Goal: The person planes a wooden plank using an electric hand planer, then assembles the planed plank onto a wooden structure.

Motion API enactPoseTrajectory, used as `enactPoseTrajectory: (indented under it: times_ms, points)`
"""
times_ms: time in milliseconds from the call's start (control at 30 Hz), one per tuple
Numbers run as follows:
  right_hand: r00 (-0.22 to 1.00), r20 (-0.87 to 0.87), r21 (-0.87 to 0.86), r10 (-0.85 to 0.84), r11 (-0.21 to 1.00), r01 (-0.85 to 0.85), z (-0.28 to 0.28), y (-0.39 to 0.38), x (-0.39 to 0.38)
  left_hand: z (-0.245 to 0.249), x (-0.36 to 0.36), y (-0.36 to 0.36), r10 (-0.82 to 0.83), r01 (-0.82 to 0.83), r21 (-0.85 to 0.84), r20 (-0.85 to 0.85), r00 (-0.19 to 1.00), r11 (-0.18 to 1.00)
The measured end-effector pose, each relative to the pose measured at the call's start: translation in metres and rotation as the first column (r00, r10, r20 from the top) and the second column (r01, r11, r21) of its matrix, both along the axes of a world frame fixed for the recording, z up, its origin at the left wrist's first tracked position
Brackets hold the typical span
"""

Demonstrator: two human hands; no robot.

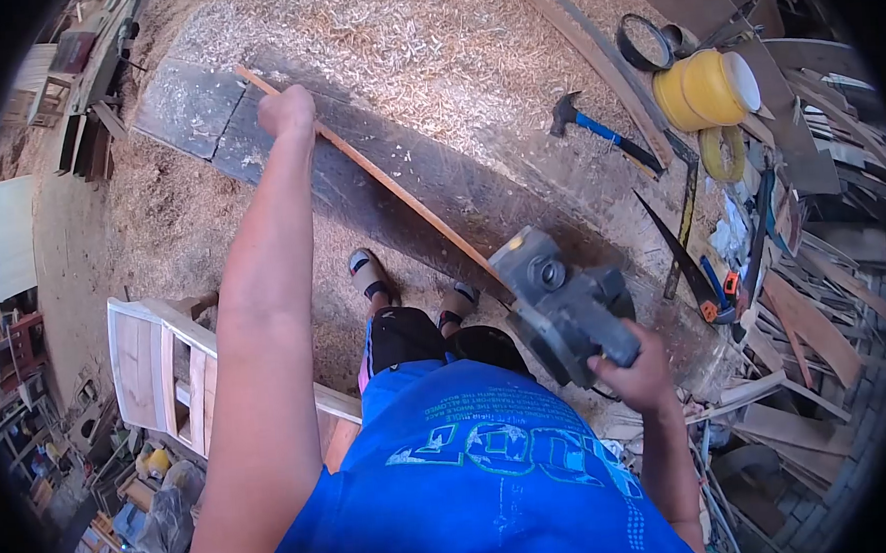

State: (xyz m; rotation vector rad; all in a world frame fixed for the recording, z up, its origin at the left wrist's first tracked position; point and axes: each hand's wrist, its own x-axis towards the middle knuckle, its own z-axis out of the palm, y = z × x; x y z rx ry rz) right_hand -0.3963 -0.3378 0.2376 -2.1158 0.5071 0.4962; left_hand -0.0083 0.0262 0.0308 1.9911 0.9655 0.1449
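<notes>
A long, thin wooden strip (398,191) lies slantwise along the dark plank bench (359,196). My left hand (288,112) is closed around the strip near its far left end. In my right hand (636,368) is the rear handle of a grey electric hand planer (564,295), with the fingers wrapped round it. The planer sits over the near right end of the strip and hides that end. Whether its sole touches the wood cannot be made out.
A blue-handled hammer (606,133) lies on the right, beyond the bench. Near it are a yellow spool (704,91), a handsaw (685,259) and scrap wood (816,327). Shavings (371,40) cover the ground. A pale wooden frame (172,366) stands at left.
</notes>
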Motion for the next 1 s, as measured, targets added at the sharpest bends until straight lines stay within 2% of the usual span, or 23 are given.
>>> enactPoseTrajectory:
  times_ms: [33, 100, 267, 367, 433, 667, 800, 900, 1000]
  points:
    - [0.998, -0.058, -0.02, 0.03, 0.999, -0.031, 0.001, 0.004, -0.003, 0.007, -0.002, -0.002, 0.001, -0.001, 0.001, -0.006, 1.0, 1.0]
    - [0.999, -0.051, -0.038, 0.012, 0.999, -0.014, -0.007, 0.009, -0.014, 0.019, -0.004, -0.009, 0.016, -0.018, -0.048, -0.04, 0.999, 0.999]
    - [0.995, -0.047, -0.108, 0.085, 0.99, -0.09, -0.006, 0.016, -0.002, 0.019, -0.005, -0.01, -0.001, 0.0, -0.024, -0.06, 0.998, 1.0]
    - [0.997, -0.055, -0.117, 0.058, 0.991, -0.064, -0.007, 0.026, 0.012, 0.006, 0.001, -0.007, -0.004, 0.004, 0.014, -0.056, 0.998, 1.0]
    - [0.997, -0.049, -0.101, 0.059, 0.993, -0.064, -0.009, 0.032, 0.021, 0.008, 0.002, -0.002, 0.009, -0.006, 0.047, -0.053, 0.999, 0.999]
    - [0.996, -0.013, -0.113, 0.083, 0.99, -0.084, -0.016, 0.049, 0.047, 0.017, -0.005, -0.007, -0.008, 0.006, -0.029, -0.062, 0.998, 1.0]
    - [0.997, -0.019, -0.066, 0.07, 0.995, -0.071, -0.012, 0.072, 0.075, 0.005, -0.001, -0.005, -0.02, 0.018, -0.028, -0.053, 0.998, 0.999]
    - [0.995, 0.016, -0.063, 0.1, 0.993, -0.099, -0.018, 0.094, 0.103, -0.003, 0.002, -0.001, -0.038, 0.037, -0.017, -0.063, 0.997, 0.999]
    - [0.976, 0.158, -0.048, 0.149, 0.989, -0.143, -0.031, 0.124, 0.141, -0.01, 0.006, 0.0, -0.057, 0.057, -0.003, -0.091, 0.994, 0.998]
